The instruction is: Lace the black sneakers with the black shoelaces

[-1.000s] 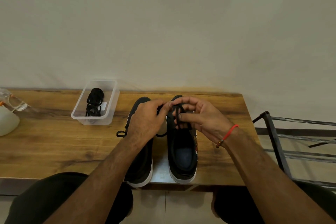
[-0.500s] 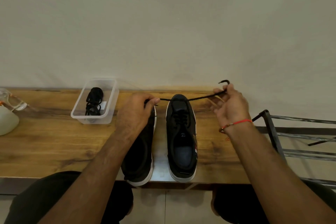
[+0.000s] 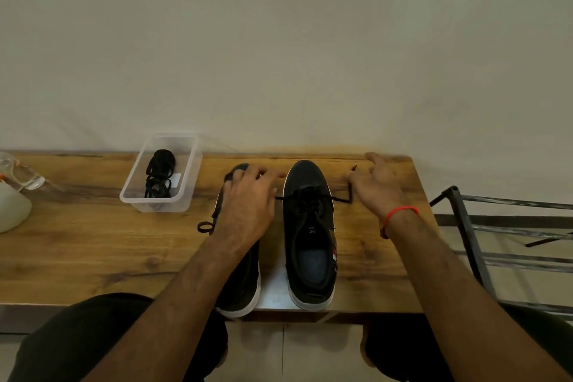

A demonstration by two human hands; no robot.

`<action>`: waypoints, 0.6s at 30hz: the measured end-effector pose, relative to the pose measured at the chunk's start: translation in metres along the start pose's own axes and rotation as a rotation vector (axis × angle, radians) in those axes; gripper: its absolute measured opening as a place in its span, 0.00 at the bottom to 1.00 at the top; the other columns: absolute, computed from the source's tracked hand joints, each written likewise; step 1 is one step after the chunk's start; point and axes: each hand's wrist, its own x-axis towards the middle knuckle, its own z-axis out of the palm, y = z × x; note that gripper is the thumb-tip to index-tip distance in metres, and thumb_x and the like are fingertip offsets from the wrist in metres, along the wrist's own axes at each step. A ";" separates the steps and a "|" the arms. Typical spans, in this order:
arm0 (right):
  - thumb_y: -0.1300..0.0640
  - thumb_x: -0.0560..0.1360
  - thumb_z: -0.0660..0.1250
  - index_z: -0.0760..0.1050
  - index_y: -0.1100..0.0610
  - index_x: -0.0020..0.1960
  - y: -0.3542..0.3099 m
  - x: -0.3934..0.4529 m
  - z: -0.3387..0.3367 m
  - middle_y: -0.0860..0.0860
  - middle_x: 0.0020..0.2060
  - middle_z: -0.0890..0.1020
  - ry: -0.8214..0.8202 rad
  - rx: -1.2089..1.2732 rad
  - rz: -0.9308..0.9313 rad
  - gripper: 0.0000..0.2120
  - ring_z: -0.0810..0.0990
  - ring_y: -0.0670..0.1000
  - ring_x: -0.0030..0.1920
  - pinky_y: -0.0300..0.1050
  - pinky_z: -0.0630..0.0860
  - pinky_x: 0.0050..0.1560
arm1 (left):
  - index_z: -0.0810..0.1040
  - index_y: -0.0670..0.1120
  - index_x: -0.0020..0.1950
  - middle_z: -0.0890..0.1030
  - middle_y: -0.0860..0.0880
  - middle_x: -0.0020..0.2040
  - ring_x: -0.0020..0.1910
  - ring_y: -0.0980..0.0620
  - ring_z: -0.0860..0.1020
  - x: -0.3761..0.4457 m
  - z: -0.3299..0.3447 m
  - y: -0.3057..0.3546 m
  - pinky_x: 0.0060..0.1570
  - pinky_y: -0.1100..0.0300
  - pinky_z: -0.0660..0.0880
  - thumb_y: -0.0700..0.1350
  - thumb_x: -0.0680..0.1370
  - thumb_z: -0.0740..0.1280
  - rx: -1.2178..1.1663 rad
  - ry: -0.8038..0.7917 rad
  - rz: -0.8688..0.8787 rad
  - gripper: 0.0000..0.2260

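Two black sneakers (image 3: 310, 236) stand side by side on the counter (image 3: 93, 242), toes to the wall. Left of them, a clear tub (image 3: 161, 174) holds spare black shoelaces (image 3: 159, 174). The left hand (image 3: 248, 205) rests open over the left shoe; the right hand (image 3: 376, 186), fingers spread, grips nothing. Recommended: pick up both lace ends (image 3: 342, 199) evenly and snug each crossing before tying.

The 2 sneakers (image 3: 310, 236) are showing black uppers over white soles. A red thread bracelet (image 3: 400, 213) is circling the wrist, against brown wood-grain table (image 3: 77, 245).
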 end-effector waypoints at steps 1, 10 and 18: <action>0.54 0.80 0.65 0.68 0.51 0.74 0.001 -0.002 0.003 0.55 0.67 0.74 -0.046 -0.102 -0.070 0.23 0.73 0.56 0.66 0.50 0.72 0.67 | 0.68 0.59 0.76 0.70 0.52 0.72 0.68 0.47 0.66 -0.001 0.004 0.002 0.66 0.51 0.64 0.43 0.84 0.62 -0.008 -0.054 0.032 0.22; 0.49 0.81 0.64 0.75 0.45 0.61 0.011 -0.017 0.024 0.52 0.53 0.82 -0.298 -0.491 -0.192 0.10 0.80 0.55 0.54 0.48 0.78 0.54 | 0.79 0.52 0.64 0.76 0.52 0.62 0.61 0.51 0.74 -0.007 0.022 0.009 0.64 0.51 0.72 0.49 0.83 0.65 -0.042 -0.105 0.005 0.11; 0.52 0.81 0.66 0.75 0.45 0.44 0.008 -0.010 0.017 0.50 0.46 0.83 -0.242 -0.468 -0.281 0.07 0.79 0.41 0.41 0.35 0.73 0.39 | 0.80 0.50 0.56 0.83 0.51 0.50 0.49 0.53 0.80 -0.001 0.007 0.006 0.52 0.50 0.81 0.46 0.82 0.66 -0.249 -0.091 -0.083 0.04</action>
